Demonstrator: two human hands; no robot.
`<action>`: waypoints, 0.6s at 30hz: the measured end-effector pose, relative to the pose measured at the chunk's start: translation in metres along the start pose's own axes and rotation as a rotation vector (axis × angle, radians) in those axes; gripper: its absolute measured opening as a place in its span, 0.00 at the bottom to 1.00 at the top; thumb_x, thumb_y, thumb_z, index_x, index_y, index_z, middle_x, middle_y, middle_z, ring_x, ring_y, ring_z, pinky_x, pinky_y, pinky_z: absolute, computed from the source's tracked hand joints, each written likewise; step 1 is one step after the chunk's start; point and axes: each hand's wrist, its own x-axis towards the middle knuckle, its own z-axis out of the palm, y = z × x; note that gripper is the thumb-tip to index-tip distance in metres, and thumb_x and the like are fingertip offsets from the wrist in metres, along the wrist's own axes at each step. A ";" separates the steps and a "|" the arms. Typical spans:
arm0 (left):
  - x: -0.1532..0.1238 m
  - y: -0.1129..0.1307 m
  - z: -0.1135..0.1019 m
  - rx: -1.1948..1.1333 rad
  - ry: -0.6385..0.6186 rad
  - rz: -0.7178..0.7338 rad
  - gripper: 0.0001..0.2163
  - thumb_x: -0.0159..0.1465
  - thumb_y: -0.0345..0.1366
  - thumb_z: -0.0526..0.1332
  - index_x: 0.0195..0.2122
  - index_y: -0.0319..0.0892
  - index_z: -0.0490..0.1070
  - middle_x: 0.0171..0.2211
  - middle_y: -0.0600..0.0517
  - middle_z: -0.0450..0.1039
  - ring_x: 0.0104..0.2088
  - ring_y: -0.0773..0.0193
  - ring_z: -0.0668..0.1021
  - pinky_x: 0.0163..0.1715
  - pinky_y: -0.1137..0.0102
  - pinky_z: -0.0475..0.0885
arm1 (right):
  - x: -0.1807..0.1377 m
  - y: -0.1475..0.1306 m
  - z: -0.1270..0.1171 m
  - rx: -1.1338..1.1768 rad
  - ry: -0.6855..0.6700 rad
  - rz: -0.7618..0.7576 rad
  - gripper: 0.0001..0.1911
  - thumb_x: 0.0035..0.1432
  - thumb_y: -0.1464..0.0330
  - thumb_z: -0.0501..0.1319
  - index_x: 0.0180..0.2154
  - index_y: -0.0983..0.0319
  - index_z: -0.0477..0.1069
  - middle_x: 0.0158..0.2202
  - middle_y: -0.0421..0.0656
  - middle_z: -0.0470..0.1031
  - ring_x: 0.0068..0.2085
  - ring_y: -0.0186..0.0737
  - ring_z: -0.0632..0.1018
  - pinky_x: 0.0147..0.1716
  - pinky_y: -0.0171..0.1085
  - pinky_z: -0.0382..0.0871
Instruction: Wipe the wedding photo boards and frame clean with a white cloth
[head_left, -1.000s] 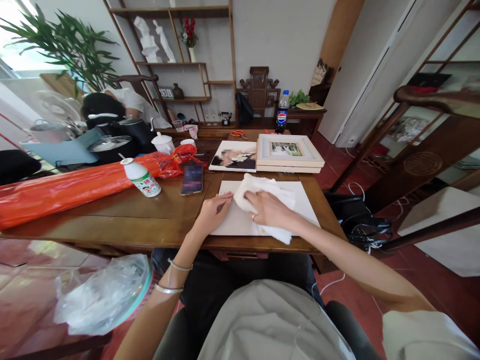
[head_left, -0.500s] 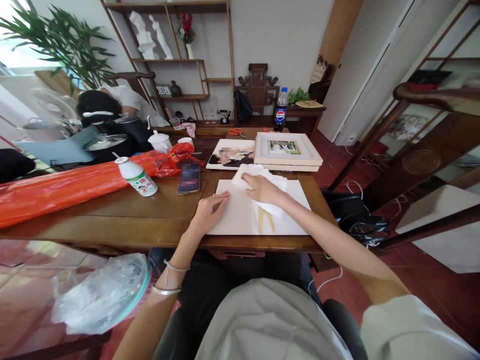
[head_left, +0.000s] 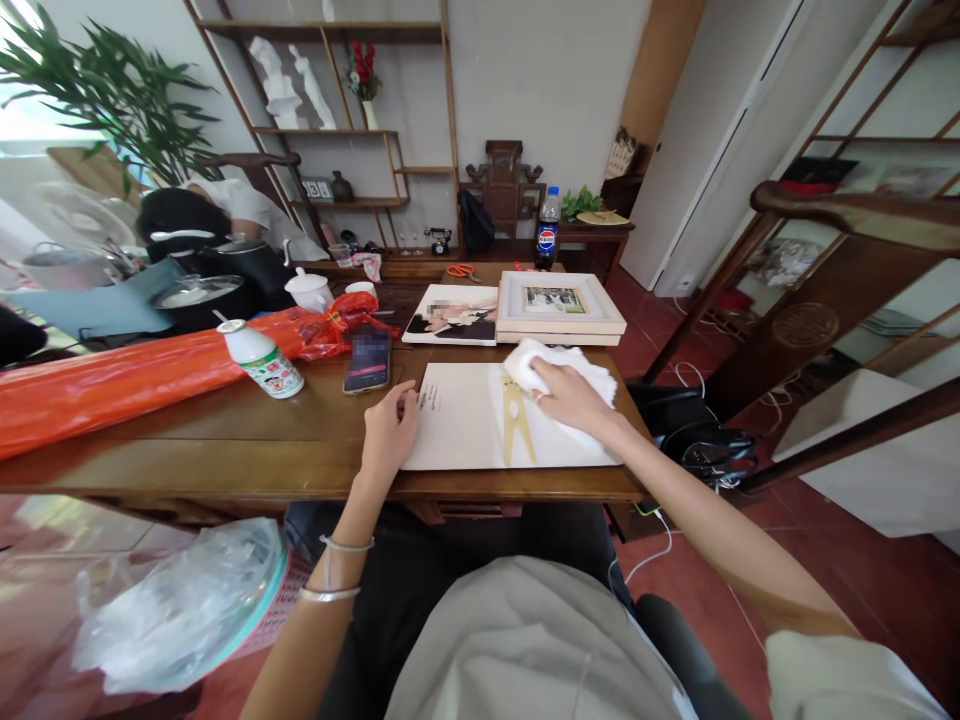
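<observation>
While the right hand (head_left: 568, 396) bunches a white cloth (head_left: 594, 368) under bent fingers and presses it on the far right part of the white board (head_left: 457, 425), the left hand (head_left: 388, 432) lies on that board's left edge, its fingers loosely curled, close together and gripping nothing. The board lies flat at the near edge of the table (head_left: 225, 445), right of the middle, with a gold peg-shaped mark (head_left: 514, 432) on its face just beside the cloth. It looks thin, stiff and light, and its smooth face would likely slide on the polished wood unless pinned, so the left edge under the palm seems a sound place to steady it. For lifting, the long edges would serve better than the face, which probably marks easily. The cloth is soft and limp, its folds spilling past the knuckles toward the table's right edge, and is best kept gathered in the palm. Just beyond the board's far edge sit a stack of picture frames (head_left: 559, 305) and a photo print (head_left: 454, 315). A phone (head_left: 367, 362) lies off the far left corner, with a small bottle (head_left: 262, 358) farther left.
</observation>
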 end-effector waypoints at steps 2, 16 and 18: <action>0.000 0.002 -0.002 -0.026 -0.011 -0.031 0.17 0.66 0.40 0.50 0.48 0.38 0.72 0.37 0.45 0.80 0.38 0.56 0.81 0.43 0.65 0.71 | 0.019 -0.024 0.010 0.013 -0.015 -0.086 0.18 0.54 0.74 0.53 0.49 0.64 0.64 0.40 0.52 0.75 0.41 0.51 0.75 0.38 0.41 0.63; -0.001 0.005 -0.007 0.032 -0.039 -0.076 0.18 0.67 0.42 0.49 0.48 0.40 0.73 0.41 0.44 0.79 0.42 0.53 0.80 0.44 0.65 0.70 | -0.057 -0.045 -0.003 0.182 -0.102 -0.617 0.18 0.49 0.81 0.54 0.40 0.61 0.72 0.61 0.49 0.64 0.62 0.43 0.63 0.61 0.48 0.54; -0.001 0.005 -0.007 -0.034 -0.059 -0.111 0.18 0.66 0.44 0.50 0.48 0.39 0.73 0.39 0.45 0.80 0.38 0.55 0.80 0.42 0.65 0.71 | -0.068 -0.027 -0.008 0.167 -0.037 -0.506 0.18 0.48 0.83 0.53 0.37 0.62 0.72 0.63 0.49 0.61 0.64 0.45 0.60 0.62 0.52 0.52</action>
